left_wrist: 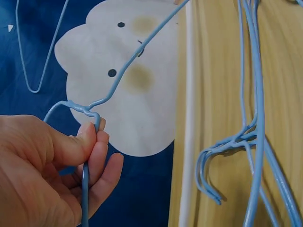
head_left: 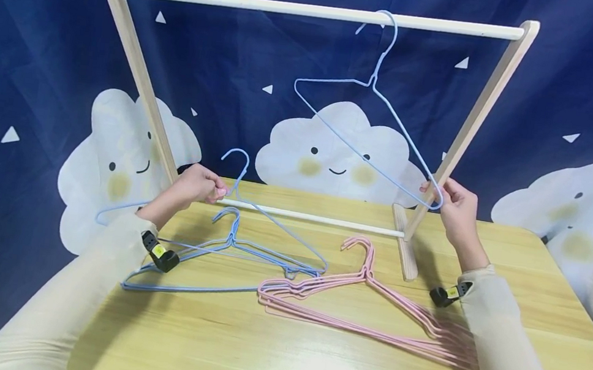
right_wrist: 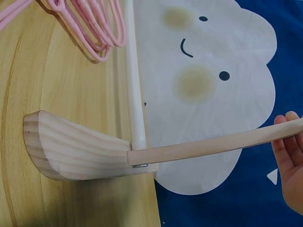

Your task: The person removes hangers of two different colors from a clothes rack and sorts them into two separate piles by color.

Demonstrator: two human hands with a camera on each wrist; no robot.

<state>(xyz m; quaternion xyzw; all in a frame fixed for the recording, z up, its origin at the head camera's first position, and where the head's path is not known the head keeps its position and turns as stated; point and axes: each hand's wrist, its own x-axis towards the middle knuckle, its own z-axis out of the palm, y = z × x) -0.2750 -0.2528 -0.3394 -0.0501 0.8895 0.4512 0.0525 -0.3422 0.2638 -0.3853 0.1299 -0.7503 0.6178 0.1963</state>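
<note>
My left hand (head_left: 199, 185) pinches a light blue wire hanger (left_wrist: 120, 78) just below its neck, thumb against fingers. That hanger is raised over a pile of blue hangers (head_left: 234, 242) lying on the table, its hook pointing up. My right hand (head_left: 457, 208) holds the right post (right_wrist: 203, 145) of a wooden clothes rack, its fingertips showing past the far side. Another blue hanger (head_left: 408, 138) hangs by its hook from the rack's top rail (head_left: 252, 4). It tilts, its lower right corner overlapping the right post and hand in the head view.
Several pink hangers (head_left: 365, 275) lie stacked on the wooden table (head_left: 210, 347), right of the blue pile and partly under the right forearm. The rack's lower bar (head_left: 320, 219) and wooden foot (right_wrist: 80, 149) stand behind them. A dark blue cloud-patterned curtain (head_left: 246, 55) hangs behind.
</note>
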